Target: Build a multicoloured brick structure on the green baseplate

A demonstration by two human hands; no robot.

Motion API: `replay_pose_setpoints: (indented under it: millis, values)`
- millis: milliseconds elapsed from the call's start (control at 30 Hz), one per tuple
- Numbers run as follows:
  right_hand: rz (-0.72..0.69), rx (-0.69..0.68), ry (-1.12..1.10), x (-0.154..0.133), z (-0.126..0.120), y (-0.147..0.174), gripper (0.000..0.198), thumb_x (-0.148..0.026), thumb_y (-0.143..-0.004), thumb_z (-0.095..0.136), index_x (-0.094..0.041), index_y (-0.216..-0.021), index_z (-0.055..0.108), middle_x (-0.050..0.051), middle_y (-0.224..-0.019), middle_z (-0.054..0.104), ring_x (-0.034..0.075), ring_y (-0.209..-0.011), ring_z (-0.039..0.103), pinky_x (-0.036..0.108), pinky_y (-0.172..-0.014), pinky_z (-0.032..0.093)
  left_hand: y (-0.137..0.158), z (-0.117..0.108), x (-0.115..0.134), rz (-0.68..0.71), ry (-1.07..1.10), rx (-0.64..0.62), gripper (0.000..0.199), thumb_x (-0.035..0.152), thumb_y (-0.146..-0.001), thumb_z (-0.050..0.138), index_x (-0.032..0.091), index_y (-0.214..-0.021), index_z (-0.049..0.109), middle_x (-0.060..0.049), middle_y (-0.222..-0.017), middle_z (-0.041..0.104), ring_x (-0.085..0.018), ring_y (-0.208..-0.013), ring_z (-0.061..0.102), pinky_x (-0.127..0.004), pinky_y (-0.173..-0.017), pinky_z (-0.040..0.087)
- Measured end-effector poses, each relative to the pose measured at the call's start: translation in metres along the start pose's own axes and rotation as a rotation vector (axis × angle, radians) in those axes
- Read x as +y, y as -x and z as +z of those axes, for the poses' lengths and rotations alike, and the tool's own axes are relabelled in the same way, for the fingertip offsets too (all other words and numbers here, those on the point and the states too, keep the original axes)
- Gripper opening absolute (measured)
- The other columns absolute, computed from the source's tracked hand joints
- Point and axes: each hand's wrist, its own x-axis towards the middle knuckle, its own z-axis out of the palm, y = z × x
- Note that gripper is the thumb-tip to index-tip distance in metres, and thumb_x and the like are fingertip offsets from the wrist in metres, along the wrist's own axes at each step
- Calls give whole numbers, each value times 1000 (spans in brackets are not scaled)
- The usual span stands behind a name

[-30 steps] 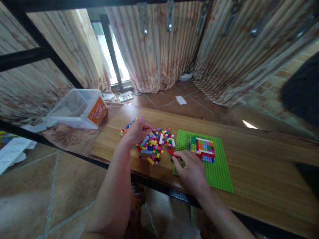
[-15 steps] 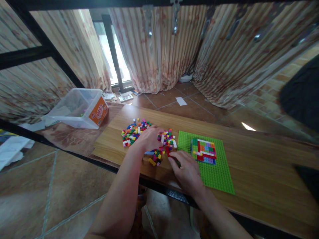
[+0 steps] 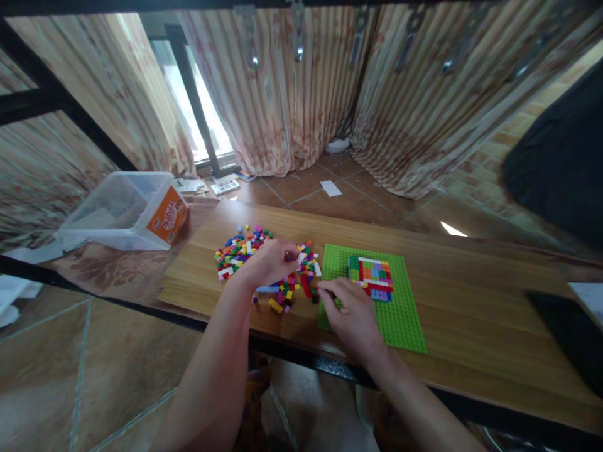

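My left hand (image 3: 272, 262) is over the pile of small toy building bricks (image 3: 239, 252), its fingers curled in. Something dark red shows at its fingertips, too small to name. My right hand (image 3: 351, 309) rests at the left edge of a green baseplate (image 3: 402, 320), thumb and forefinger drawn together; whatever they hold is hidden. Just left of those fingertips a long red brick (image 3: 305, 286) lies on the table. On the baseplate sits a flat, multicoloured brick build (image 3: 375, 276) with red and white strips. Loose yellow bricks (image 3: 276, 306) lie near the front.
A clear plastic bin (image 3: 113, 213) with an orange label stands left of the wooden table (image 3: 471, 314). A dark flat object (image 3: 565, 336) lies at the right. Papers (image 3: 225, 186) are on the floor behind, before striped curtains (image 3: 292, 113).
The view has swung slightly right. My right hand has come away from the long red brick, which now lies free. My left hand has turned, its fingers curling in over the pile.
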Motion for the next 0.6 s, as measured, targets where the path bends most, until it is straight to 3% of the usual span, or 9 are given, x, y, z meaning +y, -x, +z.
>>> replay_pose_setpoints:
  millis: [233,400,600]
  values:
    - [117,140,-34,11,-26,-8,21,-29,-94,55,-23,-109,68,4,-90,72,17,-79,67,33,-78,53,-4,20,31,138,184,-137,10,16,-83,55,16,-78,64,1,-66,61,-11,-60,52,-21,-58,38]
    - [95,52,-14,25,-46,-8,20,-32,-95,55,-23,-104,70,6,-98,73,20,-93,68,35,-84,53,-3,46,56,257,179,-172,18,20,-90,50,15,-86,67,-1,-73,64,-12,-66,56,-22,-64,42]
    - [107,-92,-72,35,-60,-4,19,-33,-94,55,-25,-97,72,4,-94,73,20,-88,69,35,-81,53,-7,55,56,242,255,-137,17,17,-88,54,16,-92,70,-3,-82,70,-13,-73,60,-23,-71,46]
